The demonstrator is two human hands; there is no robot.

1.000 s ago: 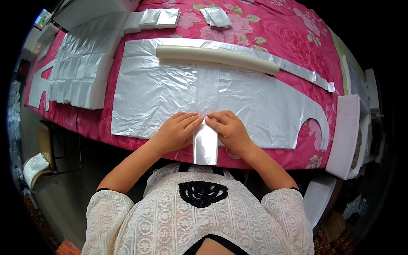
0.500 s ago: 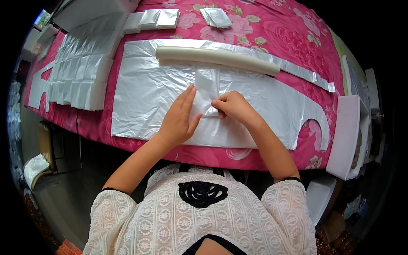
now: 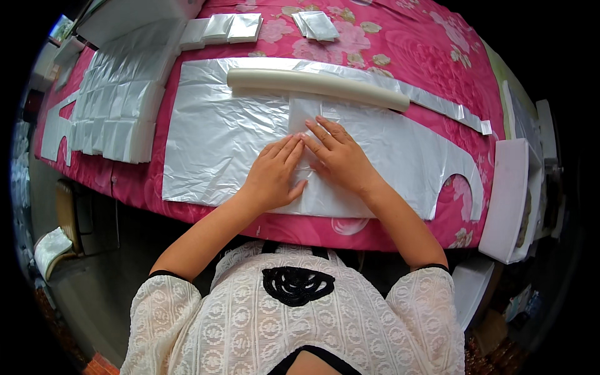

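Two hands work palm-down on a silvery plastic sheet (image 3: 225, 140). The left hand (image 3: 269, 176) and right hand (image 3: 344, 161) lie flat, fingers extended, clamped on nothing visible; their fingertips meet or nearly meet over the sheet's middle. Whether film is pinched beneath the palms cannot be told.

The sheet lies on a table covered by a pink floral cloth (image 3: 431, 50). Its near edge runs close to the table's near edge, leaving a narrow margin of cloth. Its right end curves around a notch. A cream tube (image 3: 319, 85) lies across the far part of the sheet, beyond the fingertips. Between tube and near edge, bare film gives open room on both sides of the hands.

At left, stacked plastic packets (image 3: 119, 119) stand apart from the sheet's left edge. A white box (image 3: 505, 200) stands beside the table's right edge.
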